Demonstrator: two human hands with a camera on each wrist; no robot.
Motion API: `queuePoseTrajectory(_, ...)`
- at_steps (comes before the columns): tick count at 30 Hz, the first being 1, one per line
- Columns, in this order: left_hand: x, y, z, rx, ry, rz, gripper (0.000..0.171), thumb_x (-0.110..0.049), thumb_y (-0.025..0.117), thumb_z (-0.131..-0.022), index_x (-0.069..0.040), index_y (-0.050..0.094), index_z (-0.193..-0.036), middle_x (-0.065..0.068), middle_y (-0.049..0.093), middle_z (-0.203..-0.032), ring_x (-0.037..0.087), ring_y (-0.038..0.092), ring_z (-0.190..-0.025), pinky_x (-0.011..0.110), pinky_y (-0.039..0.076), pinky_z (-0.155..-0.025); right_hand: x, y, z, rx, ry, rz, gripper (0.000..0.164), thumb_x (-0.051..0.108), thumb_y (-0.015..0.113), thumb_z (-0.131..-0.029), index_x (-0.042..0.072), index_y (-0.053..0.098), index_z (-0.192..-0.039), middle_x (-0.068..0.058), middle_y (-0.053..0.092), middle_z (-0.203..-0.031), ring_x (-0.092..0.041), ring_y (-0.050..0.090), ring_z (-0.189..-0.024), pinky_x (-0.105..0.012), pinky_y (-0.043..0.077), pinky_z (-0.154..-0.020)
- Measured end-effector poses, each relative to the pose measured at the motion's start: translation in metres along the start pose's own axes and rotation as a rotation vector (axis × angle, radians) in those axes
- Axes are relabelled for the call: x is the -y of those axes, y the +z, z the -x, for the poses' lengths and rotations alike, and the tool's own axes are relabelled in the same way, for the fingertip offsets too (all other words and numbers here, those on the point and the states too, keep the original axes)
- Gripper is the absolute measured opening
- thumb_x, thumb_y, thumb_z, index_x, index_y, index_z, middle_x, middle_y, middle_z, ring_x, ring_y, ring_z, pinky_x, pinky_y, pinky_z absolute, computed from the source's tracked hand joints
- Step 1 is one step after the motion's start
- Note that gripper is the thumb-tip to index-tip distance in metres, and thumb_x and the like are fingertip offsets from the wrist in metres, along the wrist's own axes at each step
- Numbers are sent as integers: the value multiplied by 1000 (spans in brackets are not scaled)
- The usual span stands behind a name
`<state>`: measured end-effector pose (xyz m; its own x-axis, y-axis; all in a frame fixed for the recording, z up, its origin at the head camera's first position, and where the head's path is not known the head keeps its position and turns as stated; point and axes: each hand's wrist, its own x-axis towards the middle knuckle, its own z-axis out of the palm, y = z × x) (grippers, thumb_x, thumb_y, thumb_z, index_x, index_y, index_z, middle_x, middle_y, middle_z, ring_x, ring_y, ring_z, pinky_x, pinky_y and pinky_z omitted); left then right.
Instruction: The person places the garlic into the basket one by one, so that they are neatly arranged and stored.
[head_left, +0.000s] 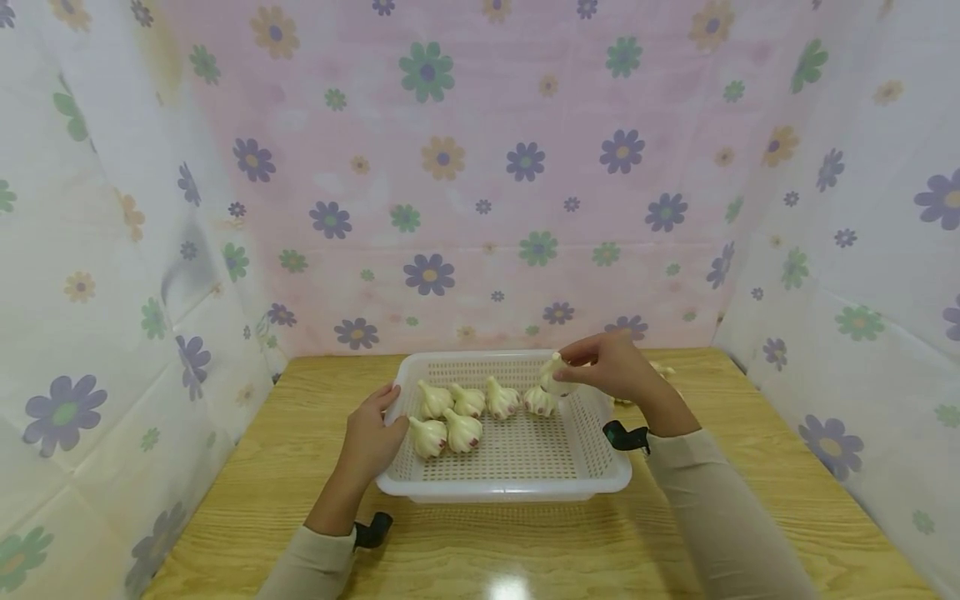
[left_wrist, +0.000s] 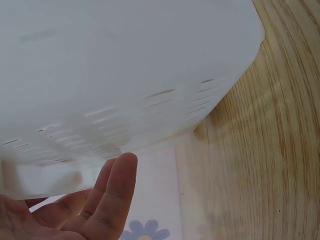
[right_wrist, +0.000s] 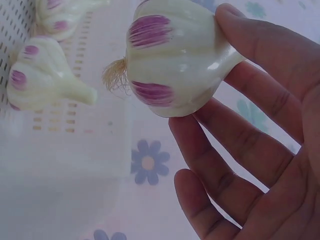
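Note:
A white plastic basket (head_left: pixel 517 485) with slotted walls stands on the table. My left hand (head_left: pixel 372 435) holds its left rim, thumb on top and fingers along the outside; in the left wrist view those fingers (left_wrist: pixel 112 200) lie by the slotted wall. Above the right part of the basket, my right hand (head_left: pixel 618 367) pinches a garlic bulb (right_wrist: pixel 175 55) between thumb and fingers. The bulb is pale with purple streaks and a tuft of roots. Several other garlic bulbs (head_left: pixel 463 431) sit inside the basket at the back and left, one of them right below the held bulb.
More garlic (head_left: pixel 663 369) lies on the wooden table (head_left: pixel 262 475) right of the basket, partly hidden behind the right hand. Flower-patterned cloth (head_left: pixel 480 167) hangs behind and at both sides. Dark wrist devices (head_left: pixel 372 530) show by both cuffs.

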<state>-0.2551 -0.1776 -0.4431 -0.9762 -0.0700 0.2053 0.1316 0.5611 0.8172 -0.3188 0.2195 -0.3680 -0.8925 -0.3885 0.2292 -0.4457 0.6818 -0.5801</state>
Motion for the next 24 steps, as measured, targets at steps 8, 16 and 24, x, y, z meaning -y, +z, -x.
queuePoseTrajectory(8,2,1,-1,3,-1,-3,60,-12,63,-93,1,50,-150,14,43,-162,41,50,-142,52,51,-104,9,12,-12,101,-16,-32,40,44,80,-88,19,79,-119,-4,74,-126,-25,72,-109,-49,60,-92)
queuePoseTrajectory(16,3,1,-1,2,2,-2,60,-11,62,-93,2,49,-150,16,42,-162,41,49,-142,52,51,-105,16,23,-21,210,-25,-37,38,40,82,-87,18,80,-118,-5,74,-126,-22,73,-107,-46,60,-92)
queuePoseTrajectory(24,1,2,-1,-1,-3,2,59,-12,63,-93,1,51,-150,16,44,-161,41,53,-139,51,53,-103,20,37,-31,331,-94,19,26,36,83,-87,21,83,-108,-3,77,-121,-20,73,-107,-43,61,-89)
